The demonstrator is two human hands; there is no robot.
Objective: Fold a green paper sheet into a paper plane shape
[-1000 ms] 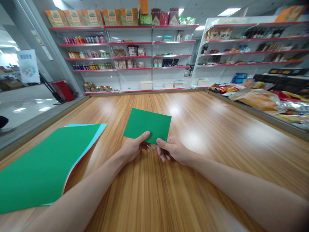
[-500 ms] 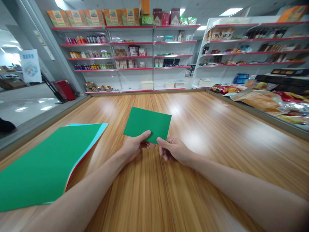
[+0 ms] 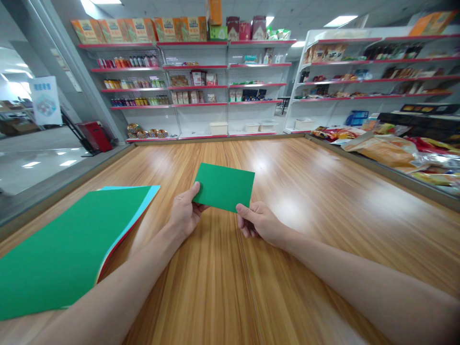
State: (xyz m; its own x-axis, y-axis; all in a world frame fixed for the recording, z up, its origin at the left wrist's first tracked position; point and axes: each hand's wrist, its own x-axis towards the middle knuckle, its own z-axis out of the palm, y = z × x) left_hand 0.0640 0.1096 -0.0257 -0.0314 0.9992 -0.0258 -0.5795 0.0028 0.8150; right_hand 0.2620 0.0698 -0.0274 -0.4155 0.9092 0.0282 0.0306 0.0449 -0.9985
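Two hands [image 3: 185, 213] over glossy wooden tabletop [image 3: 223, 287]

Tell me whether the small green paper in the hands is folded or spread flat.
Cannot tell. The small green paper looks flat and rectangular, pinched by the left hand and right hand; no crease or doubled edge shows.

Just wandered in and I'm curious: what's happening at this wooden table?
A person holds a small green sheet of paper just above the wooden table. The left hand grips its left edge and the right hand pinches its near right corner. A stack of larger coloured sheets, green on top, lies to the left.
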